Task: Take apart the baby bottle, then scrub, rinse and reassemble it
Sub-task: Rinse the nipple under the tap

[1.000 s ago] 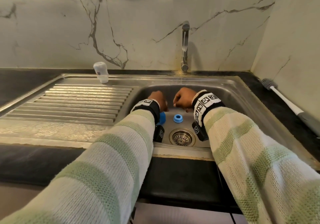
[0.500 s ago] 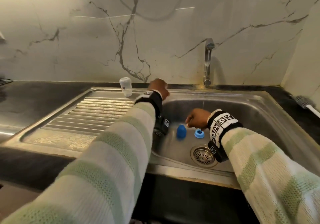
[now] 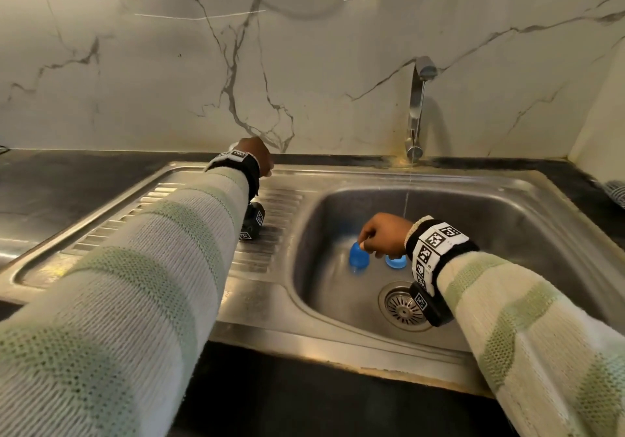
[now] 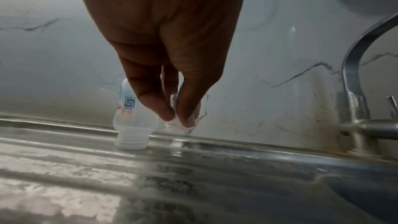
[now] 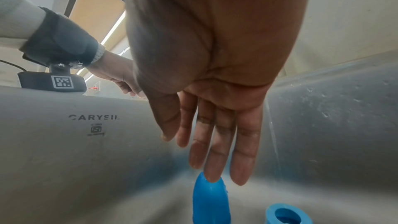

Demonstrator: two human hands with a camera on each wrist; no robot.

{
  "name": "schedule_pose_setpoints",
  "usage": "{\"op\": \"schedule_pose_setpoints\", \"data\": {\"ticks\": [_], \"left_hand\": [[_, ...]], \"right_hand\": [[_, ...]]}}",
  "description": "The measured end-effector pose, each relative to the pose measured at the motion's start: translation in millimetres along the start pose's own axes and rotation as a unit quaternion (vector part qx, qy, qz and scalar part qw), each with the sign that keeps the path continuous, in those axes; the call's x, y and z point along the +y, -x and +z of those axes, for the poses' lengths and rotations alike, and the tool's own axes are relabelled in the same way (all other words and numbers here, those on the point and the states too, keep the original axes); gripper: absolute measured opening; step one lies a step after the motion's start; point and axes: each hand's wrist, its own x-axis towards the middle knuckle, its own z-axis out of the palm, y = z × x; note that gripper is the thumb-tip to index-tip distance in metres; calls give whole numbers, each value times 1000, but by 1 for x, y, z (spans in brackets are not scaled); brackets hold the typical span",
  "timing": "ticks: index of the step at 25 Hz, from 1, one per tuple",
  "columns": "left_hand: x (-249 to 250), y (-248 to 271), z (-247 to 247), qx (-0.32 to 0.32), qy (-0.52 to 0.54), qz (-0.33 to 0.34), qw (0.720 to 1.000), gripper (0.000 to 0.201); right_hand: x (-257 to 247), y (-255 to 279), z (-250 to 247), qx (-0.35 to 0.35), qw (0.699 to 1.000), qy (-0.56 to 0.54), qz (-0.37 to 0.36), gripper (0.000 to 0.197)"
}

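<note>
The clear bottle body (image 4: 131, 125) stands upside down at the back of the drainboard (image 3: 270, 206). Right beside it, my left hand (image 4: 176, 117) pinches a clear silicone nipple (image 4: 183, 125) between thumb and fingers, just above the steel. In the head view my left hand (image 3: 267, 169) hides most of the bottle. Down in the basin, my right hand (image 5: 215, 168) reaches with straight fingers, its tips touching the top of the blue cap (image 5: 210, 200). The blue ring (image 5: 286, 215) lies just right of the cap (image 3: 358, 259), partly behind my right hand (image 3: 367, 242).
The tap (image 3: 417, 108) at the back lets a thin stream of water (image 3: 407, 196) fall into the basin, just behind my right hand. The drain (image 3: 404, 306) is at the basin's front. A brush head (image 3: 615, 193) lies on the dark counter at far right.
My left hand left the basin and moved back-left over the drainboard to the bottle, carrying the nipple. My right hand shifted left onto the blue cap.
</note>
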Motion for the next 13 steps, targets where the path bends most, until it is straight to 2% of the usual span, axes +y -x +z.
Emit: {"op": "schedule_pose_setpoints", "data": {"ticks": [3, 6, 8, 11, 13], "left_hand": [[5, -9, 1, -34, -63, -7, 997, 18], [8, -19, 3, -56, -83, -3, 995, 8], [7, -31, 11, -76, -96, -7, 992, 23], [-1, -55, 30, -89, -82, -8, 993, 15], [-7, -72, 41, -117, -77, -13, 990, 24]], "right_hand": [[6, -6, 2, -6, 1000, 5, 4, 16], [7, -8, 2, -9, 1000, 8, 8, 16], [8, -9, 1, -14, 1000, 5, 12, 18], [10, -9, 1, -18, 1000, -3, 19, 20], [10, -8, 1, -22, 1000, -4, 21, 21]]}}
